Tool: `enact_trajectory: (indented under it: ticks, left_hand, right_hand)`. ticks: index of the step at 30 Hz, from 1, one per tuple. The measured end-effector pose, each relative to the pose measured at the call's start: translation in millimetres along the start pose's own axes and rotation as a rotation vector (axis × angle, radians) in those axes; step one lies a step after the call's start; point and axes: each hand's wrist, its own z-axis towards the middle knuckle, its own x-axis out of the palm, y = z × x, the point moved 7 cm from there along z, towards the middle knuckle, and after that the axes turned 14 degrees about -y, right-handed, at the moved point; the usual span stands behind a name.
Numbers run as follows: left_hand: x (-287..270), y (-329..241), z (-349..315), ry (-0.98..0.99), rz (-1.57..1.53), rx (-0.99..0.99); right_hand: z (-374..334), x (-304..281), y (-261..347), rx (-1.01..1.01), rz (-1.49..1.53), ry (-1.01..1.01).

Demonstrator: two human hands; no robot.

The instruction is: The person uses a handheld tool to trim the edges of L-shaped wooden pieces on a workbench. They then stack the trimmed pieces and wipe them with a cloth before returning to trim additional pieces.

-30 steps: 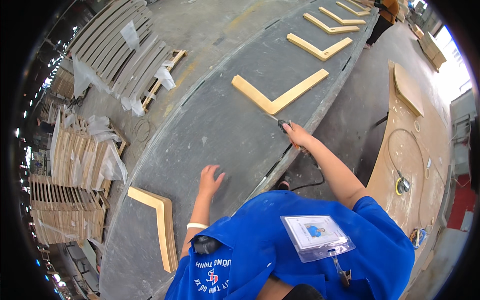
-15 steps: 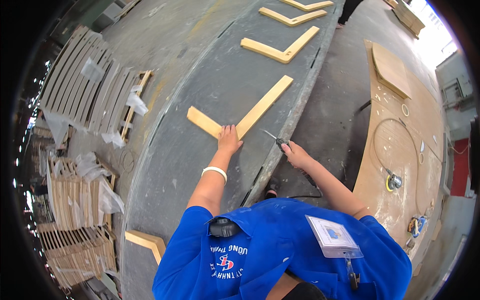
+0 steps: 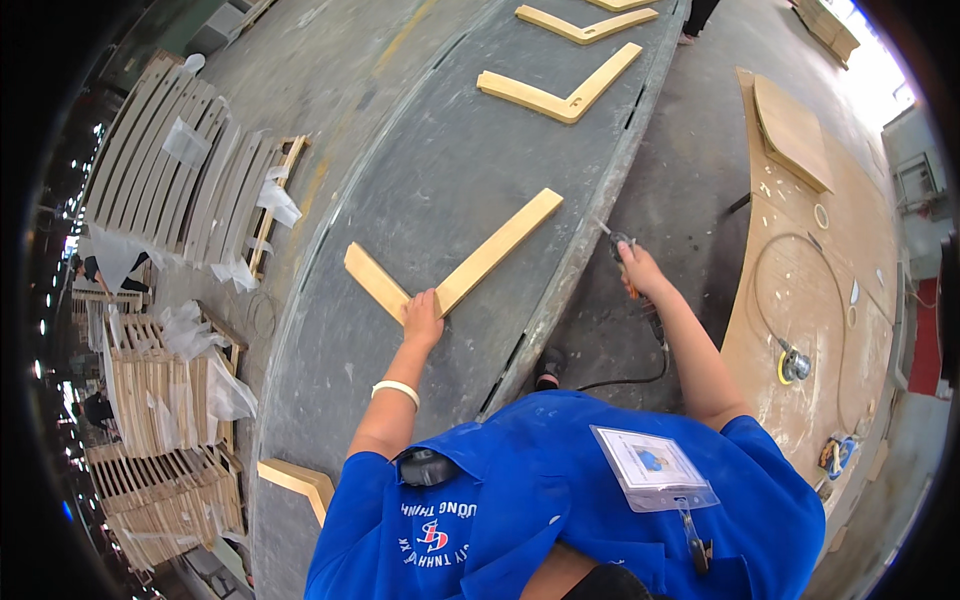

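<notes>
My left hand point(image 3: 424, 318) grips the corner of a V-shaped wooden piece point(image 3: 502, 248), its fingers over the joint. The pale wood lies on the dark grey work surface point(image 3: 350, 365), with its two arms pointing away from me. To the right, my right hand point(image 3: 641, 272) is closed around a dark air blow gun point(image 3: 622, 246) with a thin metal nozzle. The gun is apart from the wood, just beyond the surface's right edge, and a black hose point(image 3: 640, 378) trails below it. My palm hides part of its handle.
More V-shaped pieces point(image 3: 570, 105) lie farther up the surface; another point(image 3: 295, 478) is at near left. A brown-topped table point(image 3: 765, 345) on the right holds a sander point(image 3: 793, 364) and a tape roll point(image 3: 821, 216). Stacked wooden parts point(image 3: 165, 390) stand at left. A person's legs point(image 3: 699, 18) show far off.
The wooden piece under my left hand has moved toward me and slightly left. My right hand has swung right and away from the piece, carrying the air blow gun past the surface's edge.
</notes>
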Motion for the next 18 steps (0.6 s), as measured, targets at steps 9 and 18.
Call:
enact_trajectory:
  ticks: [9, 18]
  left_hand:
    - [3.9, -25.3, 30.3, 0.011, -0.004, -0.237]
    - [-43.6, -13.1, 26.7, -0.208, -0.312, -0.191]
  right_hand:
    - [-68.7, 81.5, -1.6, 0.012, 0.009, 0.432]
    - [-106.1, 30.9, 66.0, -0.017, 0.407, 0.511]
